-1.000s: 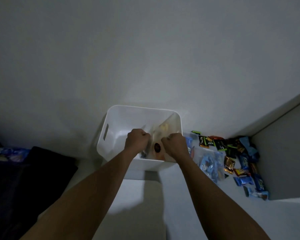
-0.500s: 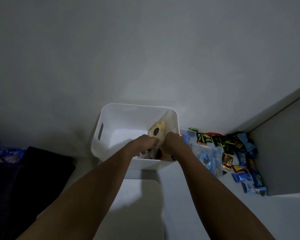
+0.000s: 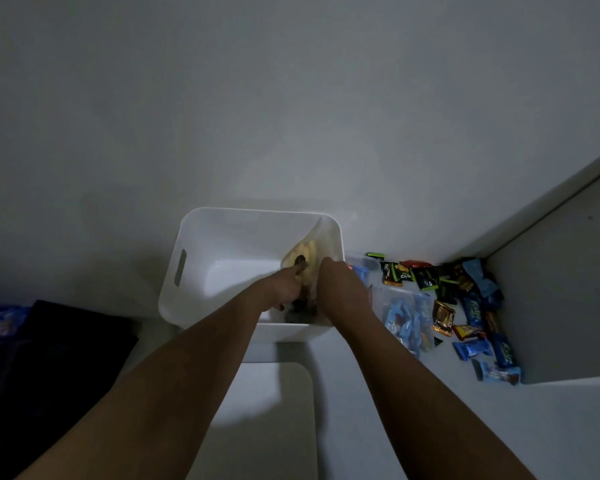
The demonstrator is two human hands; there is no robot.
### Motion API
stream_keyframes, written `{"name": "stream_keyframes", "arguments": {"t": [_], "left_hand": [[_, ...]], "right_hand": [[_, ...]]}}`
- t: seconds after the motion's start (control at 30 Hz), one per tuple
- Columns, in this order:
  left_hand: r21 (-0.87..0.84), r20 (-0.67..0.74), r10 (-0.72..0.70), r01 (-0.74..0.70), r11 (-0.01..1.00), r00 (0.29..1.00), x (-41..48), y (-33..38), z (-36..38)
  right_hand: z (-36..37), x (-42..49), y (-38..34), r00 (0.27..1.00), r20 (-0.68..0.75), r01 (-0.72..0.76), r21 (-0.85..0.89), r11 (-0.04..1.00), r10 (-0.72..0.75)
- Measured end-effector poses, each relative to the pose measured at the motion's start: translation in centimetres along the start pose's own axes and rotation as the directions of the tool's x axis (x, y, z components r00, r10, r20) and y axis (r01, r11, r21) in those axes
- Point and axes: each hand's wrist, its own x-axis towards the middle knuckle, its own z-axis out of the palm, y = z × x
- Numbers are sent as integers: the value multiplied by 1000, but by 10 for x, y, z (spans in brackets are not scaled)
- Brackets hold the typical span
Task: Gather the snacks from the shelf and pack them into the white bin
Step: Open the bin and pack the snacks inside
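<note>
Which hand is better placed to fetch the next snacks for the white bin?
Right. The right hand is at the right side of the white bin, nearest the clear bag of blue snacks and loose wrappers on the shelf; the left hand would likely have to cross over.

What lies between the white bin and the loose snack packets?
Head view: a clear bag of blue-wrapped snacks lies between the white bin and the loose snack packets.
</note>
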Motion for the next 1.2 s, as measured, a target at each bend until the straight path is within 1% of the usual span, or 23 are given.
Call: {"name": "stream_keyframes", "arguments": {"t": [0.07,0.13,0.23,0.33,0.4,0.47,0.5,0.57,0.6,0.63,0.67,0.73,0.8,0.87,0.93,1.0,1.03,1.1,1.2], "left_hand": [[86,4,-18,18,996,1000,6,0,3],[100,-24,-3,5,995,1000,9,-1,4],[65,-106,72,-66,996,992,9,1,5],[55,-241,123,-112,992,963,1,15,7],[125,-399,198,-161,979,895,-7,34,8],[187,-543,291,-225,956,788,-17,59,10],[223,-593,341,-258,940,730,-22,74,13],[327,-639,453,-314,891,621,-30,102,24],[402,-632,517,-326,856,578,-33,116,33],[476,-607,574,-327,816,549,-34,129,44],[535,-573,619,-326,779,538,-34,140,57],[605,-499,664,-325,727,557,-29,155,85],[607,-450,639,-311,731,624,-16,154,113],[574,-428,547,-250,779,720,2,138,138],[529,-432,414,-147,836,801,19,112,158],[492,-432,297,-53,869,852,37,88,172],[501,-422,259,-14,866,869,42,77,175],[572,-384,218,46,819,897,51,59,179],[655,-348,155,122,746,925,58,41,187]], "right_hand": [[-2,-2,1,999,-41,4,-12,1000,-5],[-2,-5,4,998,-67,16,-5,1000,-17],[1,-3,10,993,-113,35,93,995,-24],[-1,-4,26,987,-159,29,237,971,9],[-7,-4,45,982,-187,22,276,961,31],[-13,-4,71,974,-221,15,293,956,53],[-16,-4,85,970,-230,0,307,952,74],[-19,-3,116,967,-226,-36,336,941,118],[-20,-3,132,966,-221,-50,347,936,134],[-18,-2,148,965,-215,-63,359,931,148],[-15,-2,163,964,-213,-71,373,925,160],[-6,-5,188,962,-194,-91,428,899,190],[10,-11,208,964,-142,-139,460,877,227],[31,-20,226,959,-70,-210,475,855,274],[51,-32,240,956,-3,-250,517,819,294],[70,-40,254,957,59,-267,561,784,284],[77,-44,257,960,89,-266,588,764,266],[90,-47,264,967,129,-250,642,725,219],[102,-45,272,974,144,-225,685,693,174]]}}
